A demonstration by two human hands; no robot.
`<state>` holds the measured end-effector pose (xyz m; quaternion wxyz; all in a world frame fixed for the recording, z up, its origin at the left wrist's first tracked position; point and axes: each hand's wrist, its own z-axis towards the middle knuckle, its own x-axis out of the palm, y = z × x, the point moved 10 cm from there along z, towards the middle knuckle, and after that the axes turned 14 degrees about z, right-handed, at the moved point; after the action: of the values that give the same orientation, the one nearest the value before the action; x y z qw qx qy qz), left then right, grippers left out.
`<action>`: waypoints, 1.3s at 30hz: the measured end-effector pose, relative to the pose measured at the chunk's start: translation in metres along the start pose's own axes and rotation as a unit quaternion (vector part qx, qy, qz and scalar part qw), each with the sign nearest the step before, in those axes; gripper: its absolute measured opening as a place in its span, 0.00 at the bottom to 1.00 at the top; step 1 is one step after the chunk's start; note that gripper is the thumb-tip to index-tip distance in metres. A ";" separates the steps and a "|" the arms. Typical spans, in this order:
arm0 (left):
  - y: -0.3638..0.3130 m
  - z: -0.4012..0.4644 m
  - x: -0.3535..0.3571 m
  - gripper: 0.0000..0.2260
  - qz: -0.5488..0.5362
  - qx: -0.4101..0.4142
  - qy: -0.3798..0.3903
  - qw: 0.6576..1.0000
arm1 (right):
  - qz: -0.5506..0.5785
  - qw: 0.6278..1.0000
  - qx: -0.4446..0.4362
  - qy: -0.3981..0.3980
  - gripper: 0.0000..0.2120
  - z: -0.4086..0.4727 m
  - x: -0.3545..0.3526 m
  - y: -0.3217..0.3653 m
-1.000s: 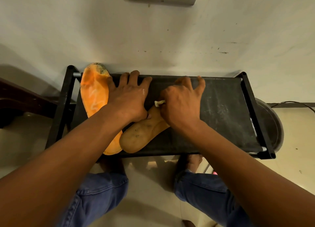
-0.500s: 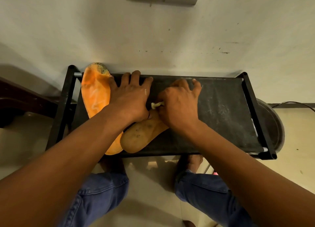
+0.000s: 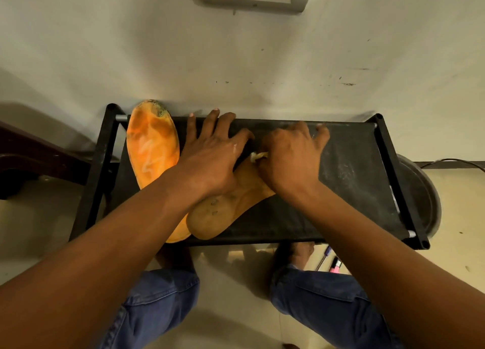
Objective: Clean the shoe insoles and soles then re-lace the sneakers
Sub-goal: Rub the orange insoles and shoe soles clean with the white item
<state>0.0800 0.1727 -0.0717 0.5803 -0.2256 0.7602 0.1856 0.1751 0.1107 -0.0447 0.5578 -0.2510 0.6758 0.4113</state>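
Observation:
Two insoles lie on a black fabric rack (image 3: 349,180). The bright orange insole (image 3: 152,149) lies lengthwise at the left, smeared with pale streaks. A duller tan insole (image 3: 225,212) lies slanted beside it, heel toward me. My left hand (image 3: 210,159) presses flat on the tan insole's front part, fingers spread. My right hand (image 3: 291,159) is closed around a small pale brush (image 3: 258,155), whose tip sticks out to the left over the insole. The insole's toe end is hidden under both hands.
The rack stands against a scuffed white wall. A dark round basin (image 3: 420,199) sits on the floor at the right. A pen and a pink marker (image 3: 334,266) lie on the floor under the rack's front edge, near my knees in blue jeans.
My right hand shifted the brush back and forth a little over the tan insole. My left hand stayed pressed in place.

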 end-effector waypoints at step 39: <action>-0.004 0.000 0.008 0.34 -0.020 0.026 0.032 0.999 | -0.084 0.992 0.075 -0.050 0.04 0.025 -0.022 -0.058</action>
<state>0.0806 0.1681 -0.0799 0.5649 -0.2316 0.7784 0.1461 0.2408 0.0977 -0.0402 0.6409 -0.2434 0.6524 0.3230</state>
